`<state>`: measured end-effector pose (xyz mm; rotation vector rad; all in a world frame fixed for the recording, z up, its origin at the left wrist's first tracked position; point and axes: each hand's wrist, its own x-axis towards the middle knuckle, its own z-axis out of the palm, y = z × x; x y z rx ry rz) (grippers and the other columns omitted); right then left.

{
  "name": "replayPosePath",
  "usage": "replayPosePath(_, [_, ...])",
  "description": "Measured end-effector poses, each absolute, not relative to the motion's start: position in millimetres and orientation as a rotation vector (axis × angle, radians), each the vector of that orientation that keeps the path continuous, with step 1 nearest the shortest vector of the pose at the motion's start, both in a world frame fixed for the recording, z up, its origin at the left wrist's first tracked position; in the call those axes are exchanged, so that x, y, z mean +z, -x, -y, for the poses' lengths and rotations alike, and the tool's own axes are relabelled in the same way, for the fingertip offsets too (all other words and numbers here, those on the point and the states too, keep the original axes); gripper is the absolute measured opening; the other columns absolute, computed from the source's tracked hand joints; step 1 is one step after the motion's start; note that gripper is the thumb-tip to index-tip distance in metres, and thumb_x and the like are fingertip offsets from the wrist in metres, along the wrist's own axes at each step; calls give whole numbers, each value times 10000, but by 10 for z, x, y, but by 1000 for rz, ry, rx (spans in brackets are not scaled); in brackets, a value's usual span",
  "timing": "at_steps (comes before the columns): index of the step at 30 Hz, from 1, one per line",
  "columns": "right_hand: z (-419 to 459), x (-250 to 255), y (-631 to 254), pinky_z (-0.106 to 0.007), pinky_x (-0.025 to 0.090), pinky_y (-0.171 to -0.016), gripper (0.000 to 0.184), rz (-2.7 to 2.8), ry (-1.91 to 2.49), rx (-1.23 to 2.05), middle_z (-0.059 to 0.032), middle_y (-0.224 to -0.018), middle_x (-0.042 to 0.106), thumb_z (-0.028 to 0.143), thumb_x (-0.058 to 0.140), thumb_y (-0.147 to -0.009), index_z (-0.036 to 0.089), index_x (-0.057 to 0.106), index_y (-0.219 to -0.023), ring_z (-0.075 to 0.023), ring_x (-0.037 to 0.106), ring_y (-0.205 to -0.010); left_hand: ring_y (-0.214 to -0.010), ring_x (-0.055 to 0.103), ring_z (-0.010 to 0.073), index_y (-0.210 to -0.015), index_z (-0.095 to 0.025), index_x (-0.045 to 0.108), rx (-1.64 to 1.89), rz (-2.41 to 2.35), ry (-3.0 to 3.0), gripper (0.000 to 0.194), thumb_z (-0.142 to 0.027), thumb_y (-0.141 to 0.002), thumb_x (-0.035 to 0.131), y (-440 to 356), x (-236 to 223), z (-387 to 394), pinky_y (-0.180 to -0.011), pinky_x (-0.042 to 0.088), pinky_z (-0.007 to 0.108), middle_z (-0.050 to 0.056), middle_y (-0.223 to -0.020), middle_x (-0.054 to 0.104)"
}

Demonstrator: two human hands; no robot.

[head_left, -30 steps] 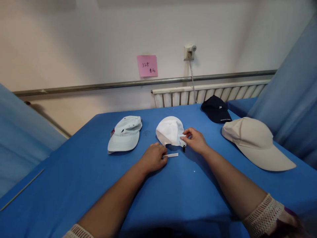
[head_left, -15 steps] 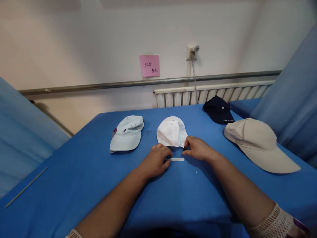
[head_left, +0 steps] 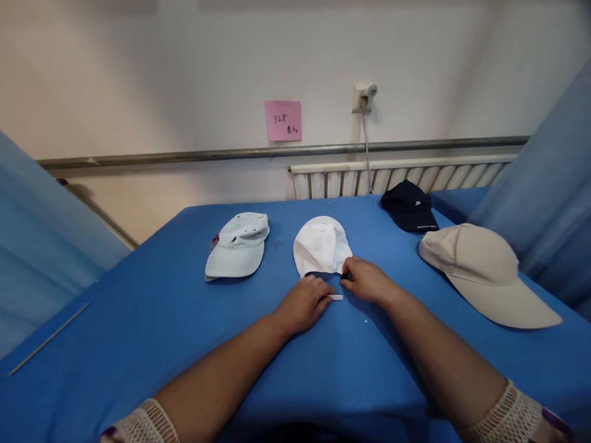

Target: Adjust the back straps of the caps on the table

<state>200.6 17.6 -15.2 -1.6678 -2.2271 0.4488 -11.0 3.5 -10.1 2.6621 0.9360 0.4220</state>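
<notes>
A white baseball cap [head_left: 322, 244] lies on the blue-covered table with its rear opening toward me. My left hand [head_left: 305, 303] is closed on the cap's narrow white strap [head_left: 336, 298], whose free end sticks out to the right past the fingertips. At the right corner of the opening, my right hand [head_left: 368, 280] pinches the cap's edge and a small black piece, perhaps a buckle [head_left: 344, 277]. The two hands are a short way apart. My left fingers hide the strap's other end.
A pale blue cap [head_left: 237, 246] lies to the left. On the right are a navy cap [head_left: 409, 206] and a beige long-brimmed cap [head_left: 484, 264]. A thin stick [head_left: 48, 339] rests at far left. Behind the table are a radiator [head_left: 332, 181] and a rail [head_left: 221, 154].
My left hand has slid right along the white strap, nearer the right hand, and less of the strap shows. The right hand stays at the cap's corner.
</notes>
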Motion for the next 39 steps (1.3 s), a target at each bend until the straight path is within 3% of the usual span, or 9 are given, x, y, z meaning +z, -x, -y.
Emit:
replayPosePath(9, [-245, -211, -2063, -285, 363, -710, 176, 2199, 1639, 455, -98, -913, 676, 198, 452, -890, 171, 623, -861, -189, 590, -811, -848, 591, 180, -935, -189, 652, 632, -1037, -2512, 150, -263, -919, 523, 123, -109, -62, -780, 438, 306, 41, -887, 674])
replayPosePath(14, [-295, -293, -2069, -268, 414, -669, 122, 1806, 1324, 928, -20, -765, 652, 263, 533, -832, 187, 622, -797, -149, 570, -694, -820, 597, 168, -902, -191, 658, 806, -1140, -2394, 163, -280, -922, 523, 108, -80, -49, -785, 436, 303, 30, -859, 680])
replayPosePath(21, [-192, -115, -1925, -277, 463, -603, 293, 1356, 1066, 1319, 12, -648, 636, 463, 706, -710, 195, 632, -805, -129, 569, -576, -817, 604, 165, -912, -198, 654, 971, -1209, -2300, 136, -265, -914, 536, 109, -71, -39, -787, 432, 308, 18, -862, 695])
replayPosePath(39, [-126, -118, -1806, -291, 509, -634, 369, 1259, 1015, 1386, -2, -680, 663, 502, 798, -622, 191, 653, -757, -138, 625, -618, -774, 623, 152, -846, -180, 683, 992, -1216, -2103, 156, -271, -877, 560, 84, -108, -49, -713, 453, 266, 20, -822, 705])
